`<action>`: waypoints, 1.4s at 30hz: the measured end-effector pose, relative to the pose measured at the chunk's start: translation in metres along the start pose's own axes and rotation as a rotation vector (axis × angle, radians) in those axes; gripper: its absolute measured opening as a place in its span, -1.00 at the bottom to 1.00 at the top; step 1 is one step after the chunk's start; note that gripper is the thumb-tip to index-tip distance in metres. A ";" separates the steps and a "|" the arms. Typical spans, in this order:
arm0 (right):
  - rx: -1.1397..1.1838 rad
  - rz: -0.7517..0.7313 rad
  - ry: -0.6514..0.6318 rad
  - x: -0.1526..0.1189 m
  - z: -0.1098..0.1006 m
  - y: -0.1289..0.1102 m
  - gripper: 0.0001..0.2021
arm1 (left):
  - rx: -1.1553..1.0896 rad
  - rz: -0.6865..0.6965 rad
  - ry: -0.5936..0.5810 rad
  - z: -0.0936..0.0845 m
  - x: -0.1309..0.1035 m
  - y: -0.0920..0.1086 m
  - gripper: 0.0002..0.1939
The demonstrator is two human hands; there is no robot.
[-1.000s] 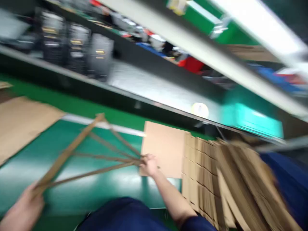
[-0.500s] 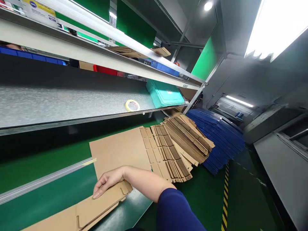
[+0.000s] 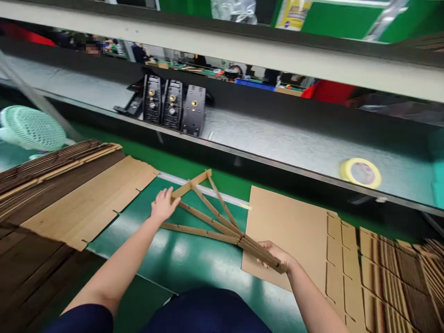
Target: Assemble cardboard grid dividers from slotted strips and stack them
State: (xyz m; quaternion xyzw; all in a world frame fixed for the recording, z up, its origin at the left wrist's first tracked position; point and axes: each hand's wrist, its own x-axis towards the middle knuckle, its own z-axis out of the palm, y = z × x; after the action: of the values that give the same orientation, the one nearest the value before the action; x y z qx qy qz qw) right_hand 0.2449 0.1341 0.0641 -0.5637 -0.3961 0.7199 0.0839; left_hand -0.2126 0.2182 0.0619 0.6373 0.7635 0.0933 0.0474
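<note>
A flattened brown cardboard box (image 3: 211, 217) stands on edge over the green table (image 3: 180, 259), its flaps fanned apart. My left hand (image 3: 163, 203) presses against its left end near the top flap. My right hand (image 3: 275, 256) grips its right end, where the flaps meet. Under my right hand lies a flat cardboard sheet (image 3: 291, 226), the top of a spread pile reaching off to the right.
Flat cardboard blanks (image 3: 86, 199) and a darker stack (image 3: 41, 162) lie at left. A metal shelf behind holds three black devices (image 3: 173, 106) and a yellow tape roll (image 3: 360, 172). A pale green fan (image 3: 31, 127) sits far left. Other people appear beyond the shelf.
The view swung from the right-hand cardboard piles back to the table. The box, lying flat under my right hand half a second ago, is now held upright between both hands.
</note>
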 end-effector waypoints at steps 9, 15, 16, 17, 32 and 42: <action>-0.055 -0.083 0.047 -0.020 -0.037 0.029 -0.35 | -0.004 -0.094 -0.087 0.035 -0.041 -0.022 -0.48; -0.170 -0.117 0.045 -0.004 -0.062 0.004 -0.35 | 0.061 -0.066 -0.063 0.036 -0.100 -0.066 -0.43; -0.220 -0.106 0.135 0.000 -0.063 0.000 -0.33 | 0.077 -0.078 -0.049 0.036 -0.110 -0.070 -0.44; -0.287 -0.092 0.277 0.005 -0.064 -0.003 -0.31 | 0.085 -0.096 -0.040 0.036 -0.119 -0.072 -0.46; -1.056 0.027 1.112 0.050 -0.056 -0.037 -0.63 | -0.251 0.619 -0.171 0.055 -0.176 0.008 -0.65; -1.111 -0.183 0.691 0.043 -0.036 -0.014 -0.70 | -0.240 0.712 -0.149 0.069 -0.183 0.014 -0.69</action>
State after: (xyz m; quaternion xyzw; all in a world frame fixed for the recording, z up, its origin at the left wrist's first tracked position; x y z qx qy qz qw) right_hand 0.2573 0.1853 0.0390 -0.6858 -0.7053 0.1762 -0.0361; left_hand -0.1526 0.0469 -0.0108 0.8576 0.4724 0.1463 0.1415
